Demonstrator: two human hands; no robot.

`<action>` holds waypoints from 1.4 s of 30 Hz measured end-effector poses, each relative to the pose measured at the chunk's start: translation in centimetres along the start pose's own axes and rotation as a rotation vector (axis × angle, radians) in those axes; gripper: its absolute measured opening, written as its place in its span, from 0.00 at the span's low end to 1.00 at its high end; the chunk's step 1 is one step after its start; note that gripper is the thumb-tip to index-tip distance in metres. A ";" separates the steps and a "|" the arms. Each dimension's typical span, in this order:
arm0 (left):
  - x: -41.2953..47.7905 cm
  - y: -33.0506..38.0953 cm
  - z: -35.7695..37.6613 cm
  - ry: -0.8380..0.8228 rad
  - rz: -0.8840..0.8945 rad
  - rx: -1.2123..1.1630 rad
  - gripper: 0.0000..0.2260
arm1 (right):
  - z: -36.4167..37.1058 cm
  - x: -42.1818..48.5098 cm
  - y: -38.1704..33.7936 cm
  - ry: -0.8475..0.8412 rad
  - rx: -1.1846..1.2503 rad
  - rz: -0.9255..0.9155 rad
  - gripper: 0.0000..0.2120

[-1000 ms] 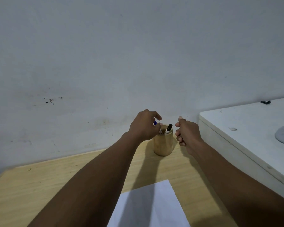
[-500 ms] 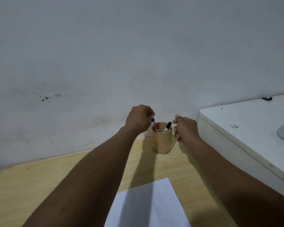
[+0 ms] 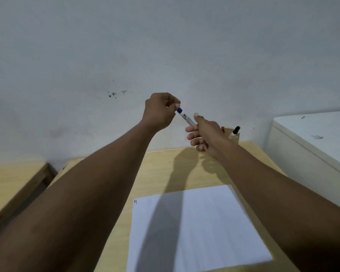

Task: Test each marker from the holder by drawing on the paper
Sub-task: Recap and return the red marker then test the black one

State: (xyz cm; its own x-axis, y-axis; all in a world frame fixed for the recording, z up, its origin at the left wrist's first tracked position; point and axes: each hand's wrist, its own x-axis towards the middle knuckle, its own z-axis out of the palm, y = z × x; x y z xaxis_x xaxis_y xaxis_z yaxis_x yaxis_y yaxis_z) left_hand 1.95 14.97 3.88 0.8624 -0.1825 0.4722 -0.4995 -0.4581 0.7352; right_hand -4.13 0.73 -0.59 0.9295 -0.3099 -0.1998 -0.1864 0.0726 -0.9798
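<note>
A blue marker [image 3: 186, 117] with a white barrel is held in the air between both hands, above the desk. My left hand [image 3: 160, 110] pinches its blue cap end. My right hand [image 3: 205, 134] grips the lower part of the barrel. The wooden holder [image 3: 236, 138] stands by the wall behind my right hand, mostly hidden, with a black-capped marker [image 3: 235, 132] and a bit of a red one [image 3: 222, 128] sticking out. A white paper [image 3: 208, 228] lies on the desk in front of me, with small blue and red marks [image 3: 135, 201] at its top left corner.
The wooden desk [image 3: 161, 173] runs to a grey wall. A white cabinet top [image 3: 318, 130] stands at the right, higher than the desk. A second wooden surface [image 3: 12, 183] lies at the left across a gap.
My left hand has lifted the blue marker out of the holder and up to the left. My right hand has left the holder and taken the barrel. The view has shifted left.
</note>
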 end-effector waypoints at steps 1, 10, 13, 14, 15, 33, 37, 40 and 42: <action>-0.3 -0.3 -0.9 0.001 -0.024 -0.025 0.04 | 0.8 -0.2 0.1 -0.038 0.005 0.018 0.28; -1.9 -3.0 -4.6 -0.009 -0.106 -0.109 0.03 | 4.5 -1.4 1.0 -0.126 0.017 0.043 0.29; -1.5 -2.5 -3.4 -0.014 -0.085 -0.124 0.03 | 3.2 -1.2 0.7 -0.095 -0.006 0.019 0.27; -1.3 -2.1 -2.8 -0.005 -0.076 -0.124 0.04 | 2.6 -1.0 0.5 -0.078 -0.018 0.007 0.27; -1.2 -1.7 -2.1 0.011 -0.066 -0.123 0.04 | 2.0 -0.8 0.4 -0.056 -0.028 -0.006 0.26; 2.0 2.4 12.2 -0.132 0.084 -0.005 0.05 | -12.7 4.0 0.8 0.363 0.122 -0.145 0.21; 1.6 1.5 13.7 -0.343 0.157 0.160 0.06 | -13.2 4.6 2.2 0.397 0.127 -0.124 0.21; 1.6 1.3 14.8 -0.445 0.208 0.237 0.13 | -13.3 4.7 2.8 0.429 0.132 -0.116 0.20; 1.5 1.8 15.6 -0.490 0.242 0.319 0.19 | -13.4 4.6 3.0 0.449 0.127 -0.108 0.20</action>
State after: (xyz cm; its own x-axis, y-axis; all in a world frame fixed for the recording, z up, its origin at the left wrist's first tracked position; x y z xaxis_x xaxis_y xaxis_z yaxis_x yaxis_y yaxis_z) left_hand 3.65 0.33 -1.65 0.7032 -0.6559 0.2745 -0.7014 -0.5767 0.4188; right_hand -4.65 -13.23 -4.59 0.7069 -0.6988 -0.1093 -0.0303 0.1245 -0.9918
